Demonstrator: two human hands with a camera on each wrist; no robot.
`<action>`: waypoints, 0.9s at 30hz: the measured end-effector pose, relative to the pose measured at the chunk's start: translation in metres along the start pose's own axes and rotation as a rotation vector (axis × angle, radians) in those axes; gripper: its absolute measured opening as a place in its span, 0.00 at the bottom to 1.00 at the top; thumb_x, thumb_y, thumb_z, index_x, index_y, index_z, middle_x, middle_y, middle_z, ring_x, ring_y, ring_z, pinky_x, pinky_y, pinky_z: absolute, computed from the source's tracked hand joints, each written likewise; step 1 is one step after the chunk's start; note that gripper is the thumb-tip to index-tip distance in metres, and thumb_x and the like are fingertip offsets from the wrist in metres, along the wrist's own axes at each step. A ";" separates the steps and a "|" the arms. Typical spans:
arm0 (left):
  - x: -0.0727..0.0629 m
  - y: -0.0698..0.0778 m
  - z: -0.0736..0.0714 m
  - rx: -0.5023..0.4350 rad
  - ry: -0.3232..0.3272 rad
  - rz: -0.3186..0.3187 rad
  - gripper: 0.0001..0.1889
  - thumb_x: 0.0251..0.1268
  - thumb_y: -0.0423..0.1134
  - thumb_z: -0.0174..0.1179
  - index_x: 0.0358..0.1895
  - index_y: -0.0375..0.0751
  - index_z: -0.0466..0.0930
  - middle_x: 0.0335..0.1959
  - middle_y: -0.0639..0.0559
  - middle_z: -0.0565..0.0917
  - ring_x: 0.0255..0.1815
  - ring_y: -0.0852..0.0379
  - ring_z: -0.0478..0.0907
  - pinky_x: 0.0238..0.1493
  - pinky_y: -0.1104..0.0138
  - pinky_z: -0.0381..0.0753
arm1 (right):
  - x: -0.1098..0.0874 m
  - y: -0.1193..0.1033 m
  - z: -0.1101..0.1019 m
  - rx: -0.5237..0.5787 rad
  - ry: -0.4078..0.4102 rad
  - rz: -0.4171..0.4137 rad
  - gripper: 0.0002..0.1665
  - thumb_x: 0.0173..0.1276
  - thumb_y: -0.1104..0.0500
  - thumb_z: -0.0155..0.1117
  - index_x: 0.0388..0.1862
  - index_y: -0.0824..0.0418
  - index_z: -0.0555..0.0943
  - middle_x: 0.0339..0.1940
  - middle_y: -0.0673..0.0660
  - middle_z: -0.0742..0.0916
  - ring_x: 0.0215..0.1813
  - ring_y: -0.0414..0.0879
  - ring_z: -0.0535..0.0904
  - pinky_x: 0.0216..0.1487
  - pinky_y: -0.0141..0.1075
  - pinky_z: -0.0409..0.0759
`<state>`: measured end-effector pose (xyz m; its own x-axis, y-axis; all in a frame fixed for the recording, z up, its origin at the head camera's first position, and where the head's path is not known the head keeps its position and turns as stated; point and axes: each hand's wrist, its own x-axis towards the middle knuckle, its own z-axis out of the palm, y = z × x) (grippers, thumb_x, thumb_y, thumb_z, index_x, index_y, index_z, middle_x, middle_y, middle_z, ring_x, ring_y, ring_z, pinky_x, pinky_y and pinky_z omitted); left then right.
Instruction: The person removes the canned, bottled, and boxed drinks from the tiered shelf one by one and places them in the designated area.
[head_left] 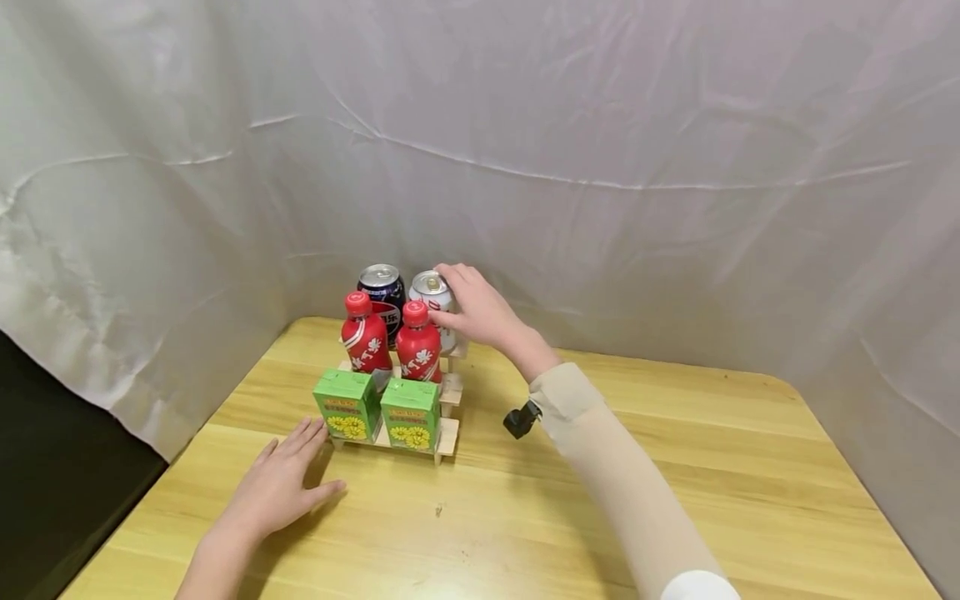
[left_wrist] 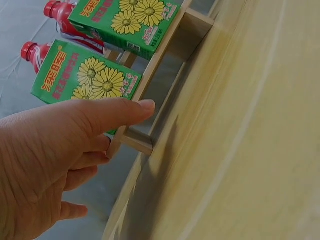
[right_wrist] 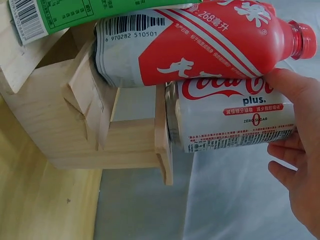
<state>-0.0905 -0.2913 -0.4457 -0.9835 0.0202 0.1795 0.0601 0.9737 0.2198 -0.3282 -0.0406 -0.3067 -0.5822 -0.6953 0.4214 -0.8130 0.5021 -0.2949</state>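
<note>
The right hand (head_left: 487, 315) grips the upper part of the white can (head_left: 448, 337), its thumb on the near side and its fingers curled round toward the far right; that can stands upright at the right end of the far, highest step of a wooden rack (head_left: 448, 437). Left of it on the same step stands a dark blue can (head_left: 391, 293). One step lower and nearer are two red bottles with red caps, the left bottle (head_left: 365, 342) in front of the dark can and the right bottle (head_left: 418, 346) in front of the white one. The near, lowest step bears two green cartons printed with yellow flowers, a left carton (head_left: 347, 406) and a right carton (head_left: 411, 415). The left hand (head_left: 279, 482) is spread, holding nothing, near the rack's left end and the left carton; whether a fingertip touches either cannot be told. The rack stands toward the far left of the wooden table (head_left: 675, 483), with a pale grey curtain (head_left: 570, 167) behind. A black device (head_left: 522, 419) sits at the right wrist, beside a beige sleeve (head_left: 622, 467).
</note>
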 end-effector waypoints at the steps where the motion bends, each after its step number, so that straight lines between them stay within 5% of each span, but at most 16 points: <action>1: -0.001 0.000 -0.001 -0.004 -0.004 0.000 0.47 0.56 0.65 0.63 0.70 0.32 0.66 0.74 0.37 0.65 0.75 0.37 0.59 0.70 0.33 0.57 | -0.001 -0.001 0.000 0.005 -0.001 0.006 0.37 0.66 0.46 0.66 0.68 0.59 0.67 0.60 0.58 0.78 0.64 0.51 0.71 0.65 0.44 0.75; 15: -0.011 0.006 -0.003 -0.039 -0.002 -0.015 0.47 0.56 0.65 0.63 0.70 0.31 0.65 0.74 0.37 0.64 0.75 0.36 0.60 0.70 0.34 0.57 | -0.013 -0.009 0.007 0.124 0.069 0.067 0.38 0.64 0.48 0.68 0.69 0.60 0.68 0.61 0.59 0.77 0.61 0.51 0.71 0.60 0.44 0.77; 27: -0.015 0.009 -0.002 -0.024 0.006 -0.018 0.47 0.56 0.64 0.63 0.69 0.31 0.66 0.73 0.37 0.65 0.74 0.36 0.61 0.69 0.33 0.59 | -0.032 -0.009 0.003 0.026 0.180 0.114 0.42 0.63 0.41 0.68 0.68 0.61 0.66 0.61 0.58 0.76 0.63 0.50 0.70 0.62 0.43 0.79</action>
<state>-0.0750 -0.2830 -0.4445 -0.9834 0.0010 0.1814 0.0464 0.9681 0.2461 -0.3023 -0.0241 -0.3197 -0.6616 -0.5306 0.5298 -0.7433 0.5573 -0.3700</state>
